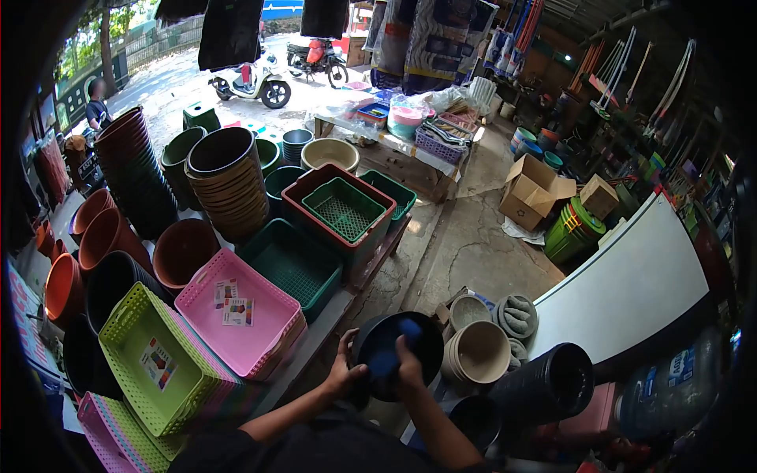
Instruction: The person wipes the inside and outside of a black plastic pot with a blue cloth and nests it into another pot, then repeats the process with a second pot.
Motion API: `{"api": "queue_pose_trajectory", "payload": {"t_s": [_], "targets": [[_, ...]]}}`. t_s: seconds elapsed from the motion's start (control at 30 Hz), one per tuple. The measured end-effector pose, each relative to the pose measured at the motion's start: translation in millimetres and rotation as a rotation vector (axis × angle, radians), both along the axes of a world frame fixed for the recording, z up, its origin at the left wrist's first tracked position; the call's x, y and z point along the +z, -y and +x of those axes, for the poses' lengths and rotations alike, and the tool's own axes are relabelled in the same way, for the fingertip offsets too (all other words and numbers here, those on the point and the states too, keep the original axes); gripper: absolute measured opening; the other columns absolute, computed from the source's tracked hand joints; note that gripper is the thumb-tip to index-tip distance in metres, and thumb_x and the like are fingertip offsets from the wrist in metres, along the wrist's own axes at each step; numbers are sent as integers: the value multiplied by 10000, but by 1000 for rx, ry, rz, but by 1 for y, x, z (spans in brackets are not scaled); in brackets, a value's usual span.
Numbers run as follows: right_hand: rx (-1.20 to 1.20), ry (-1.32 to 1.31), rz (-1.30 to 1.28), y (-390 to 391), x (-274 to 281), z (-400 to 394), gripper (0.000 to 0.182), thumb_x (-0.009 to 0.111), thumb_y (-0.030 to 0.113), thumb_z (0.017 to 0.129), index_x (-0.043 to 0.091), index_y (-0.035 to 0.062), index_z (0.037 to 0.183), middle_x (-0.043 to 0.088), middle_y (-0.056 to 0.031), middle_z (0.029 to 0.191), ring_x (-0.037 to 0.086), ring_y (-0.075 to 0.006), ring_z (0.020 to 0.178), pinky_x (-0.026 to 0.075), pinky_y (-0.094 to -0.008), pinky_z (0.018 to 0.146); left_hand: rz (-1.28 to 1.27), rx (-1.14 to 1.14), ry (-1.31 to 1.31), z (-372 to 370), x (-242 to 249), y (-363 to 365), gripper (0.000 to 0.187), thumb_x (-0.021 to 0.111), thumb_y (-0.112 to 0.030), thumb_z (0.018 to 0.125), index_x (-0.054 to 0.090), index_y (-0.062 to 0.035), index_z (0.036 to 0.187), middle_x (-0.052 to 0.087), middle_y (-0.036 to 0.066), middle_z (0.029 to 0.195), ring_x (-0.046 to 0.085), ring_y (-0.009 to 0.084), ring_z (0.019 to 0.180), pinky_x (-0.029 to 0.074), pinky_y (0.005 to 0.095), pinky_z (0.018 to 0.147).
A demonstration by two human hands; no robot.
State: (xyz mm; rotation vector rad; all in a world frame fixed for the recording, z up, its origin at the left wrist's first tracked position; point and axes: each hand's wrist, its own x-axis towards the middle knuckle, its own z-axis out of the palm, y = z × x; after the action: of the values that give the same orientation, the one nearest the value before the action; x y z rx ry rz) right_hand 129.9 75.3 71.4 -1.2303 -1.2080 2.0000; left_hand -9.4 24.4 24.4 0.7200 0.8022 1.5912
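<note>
"While stock is being handled, which item is showing?"

"Black pot (380,335), one: the left hand (345,366) is gripping its left edge between thumb and fingers; the right hand (409,369) is clasping its near side, fingers mostly hidden."

"Location?"

"It is being held between pink baskets (268,296), left, and beige pots (482,351), right. One open cardboard box (524,193) is standing farther off."

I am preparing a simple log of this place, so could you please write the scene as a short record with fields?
Left hand: holds the side of a dark round container
Right hand: holds the same container opposite
Left side: pink basket, lime basket, both with paper labels
Right side: beige pots, black pots
Background: white scooter
</note>
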Motion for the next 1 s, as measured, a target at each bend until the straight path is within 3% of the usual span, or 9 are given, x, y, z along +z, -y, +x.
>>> {"api": "queue_pose_trajectory", "payload": {"t_s": [0.1, 0.2, 0.33, 0.53, 0.6, 0.7, 0.87, 0.97, 1.0], "targets": [[70, 160, 332, 5, -5, 11, 498, 470, 407, 968, 532, -38, 1183, 620, -209, 1119, 622, -347, 1028, 476, -419, 883, 3, 19, 33, -8, 11, -5, 1066, 829, -465, 635, 215, -141, 1444, 382, 166, 1334, 418, 282, 1239, 343, 418, 1053], [1015, 893, 854, -14, 30, 39, 431, 558, 292, 851, 567, 16, 1183, 608, -187, 1176, 540, -382, 1133, 359, -421, 1037, -30, 4, -98, -21, 18, -4, 1079, 848, -461, 601, 250, -119, 1431, 388, 156, 1325, 408, 273, 1246, 338, 400, 1050], [722, 1302, 1364, -18, 20, 70, 450, 573, 318, 830, 579, 38, 1182, 592, -182, 1210, 504, -363, 1193, 275, -469, 1091, -7, 46, -179, -10, 25, 2, 1075, 866, -444, 565, 298, -100, 1411, 361, 149, 1331, 359, 275, 1281, 291, 394, 1077], [717, 787, 1426, 17, -2, 51, 532, 527, 351, 914, 448, 26, 1329, 551, -196, 1248, 511, -336, 1193, 263, -475, 1096, -17, 201, -320, -5, 11, 4, 1063, 863, -448, 583, 296, -118, 1419, 294, 142, 1365, 306, 282, 1323, 229, 404, 1115], [452, 180, -72, 38, 34, 24, 573, 453, 409, 977, 349, 27, 1391, 492, -179, 1318, 493, -303, 1213, 288, -437, 1098, 12, 182, -447, -2, 6, 9, 1048, 856, -456, 606, 290, -140, 1430, 285, 139, 1374, 277, 292, 1350, 235, 413, 1119], [43, -326, -415, 36, 40, 20, 617, 415, 457, 983, 324, 8, 1396, 491, -148, 1322, 483, -298, 1236, 384, -459, 1035, -37, 84, -303, -1, 9, 22, 1046, 854, -451, 616, 283, -137, 1434, 276, 138, 1388, 274, 286, 1354, 228, 410, 1126], [-355, -706, -380, -3, 70, 30, 586, 440, 428, 981, 377, -16, 1358, 527, -169, 1273, 517, -310, 1189, 384, -475, 1037, -4, 133, -344, 0, 1, 30, 1069, 848, -428, 629, 225, -153, 1453, 301, 149, 1383, 312, 295, 1328, 296, 424, 1096], [-670, -689, -74, -8, 47, 43, 509, 464, 368, 984, 446, -32, 1297, 554, -185, 1224, 540, -303, 1148, 401, -457, 1006, 3, 219, -128, -4, 2, 27, 1071, 835, -410, 646, 185, -164, 1461, 319, 160, 1373, 349, 305, 1297, 359, 441, 1059], [-783, -346, 241, 1, 33, 48, 499, 477, 340, 985, 432, -48, 1296, 559, -185, 1215, 550, -278, 1121, 410, -432, 987, -24, 252, 32, -7, 4, 27, 1061, 823, -399, 660, 170, -168, 1463, 326, 166, 1368, 368, 309, 1281, 387, 447, 1040]]}}
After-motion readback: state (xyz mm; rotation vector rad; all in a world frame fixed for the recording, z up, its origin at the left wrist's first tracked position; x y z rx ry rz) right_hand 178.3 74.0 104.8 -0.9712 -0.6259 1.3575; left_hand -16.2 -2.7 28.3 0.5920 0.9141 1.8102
